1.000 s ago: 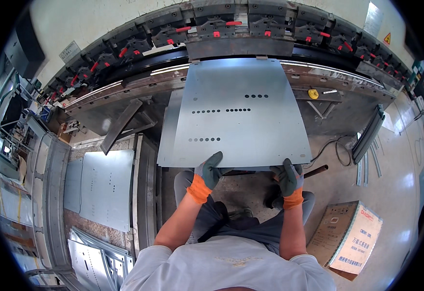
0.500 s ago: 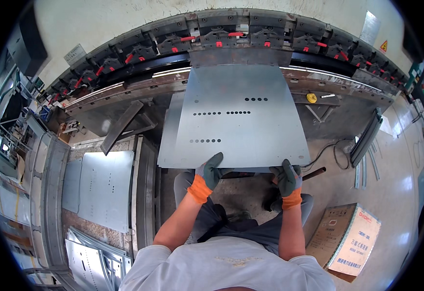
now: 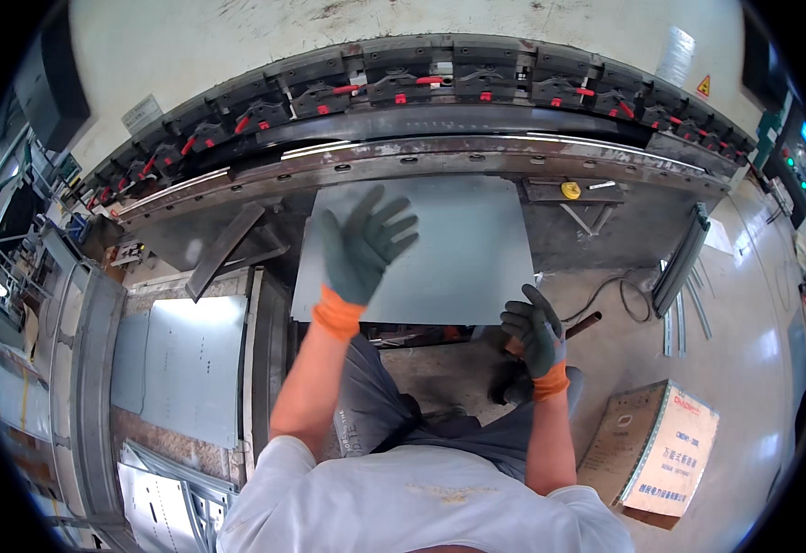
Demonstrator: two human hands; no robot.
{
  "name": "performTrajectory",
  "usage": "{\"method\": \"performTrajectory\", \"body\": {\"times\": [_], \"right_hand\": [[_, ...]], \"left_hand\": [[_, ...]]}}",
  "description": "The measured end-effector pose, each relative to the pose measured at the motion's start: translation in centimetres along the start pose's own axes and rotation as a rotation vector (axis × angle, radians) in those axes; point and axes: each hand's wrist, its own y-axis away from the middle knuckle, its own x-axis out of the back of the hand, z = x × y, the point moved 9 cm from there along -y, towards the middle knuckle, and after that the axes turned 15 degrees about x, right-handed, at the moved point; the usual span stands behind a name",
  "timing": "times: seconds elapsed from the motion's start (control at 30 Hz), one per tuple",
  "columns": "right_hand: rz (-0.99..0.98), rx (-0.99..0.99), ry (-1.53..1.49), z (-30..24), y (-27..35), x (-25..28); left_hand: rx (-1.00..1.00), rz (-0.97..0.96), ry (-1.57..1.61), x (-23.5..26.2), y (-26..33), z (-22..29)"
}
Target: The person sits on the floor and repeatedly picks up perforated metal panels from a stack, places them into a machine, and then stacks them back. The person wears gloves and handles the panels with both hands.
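Grey gloves, orange cuffs, pale shirt.

I see my left hand and right hand both in dark grey work gloves with a knitted look, each ending in a bright orange cuff at the wrist. My forearms are bare. I wear a light grey short-sleeved shirt, faintly stained at the chest, dark grey trousers and dark shoes.

Brown cardboard box with white printed face, floor near right. Yellow triangular sign far right wall. Lit screen far right.
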Motion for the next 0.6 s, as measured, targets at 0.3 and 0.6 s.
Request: {"method": "performTrajectory", "body": {"times": [0.3,0.6], "right_hand": [[0.074,-0.065,-0.016,-0.3,2.9,3.0],[0.091,-0.083,-0.014,-0.8,4.1,3.5]], "left_hand": [[0.072,0.095,0.251,5.1,-6.5,11.2],[0.172,0.045,0.137,6.8,-11.2,14.6]]}}
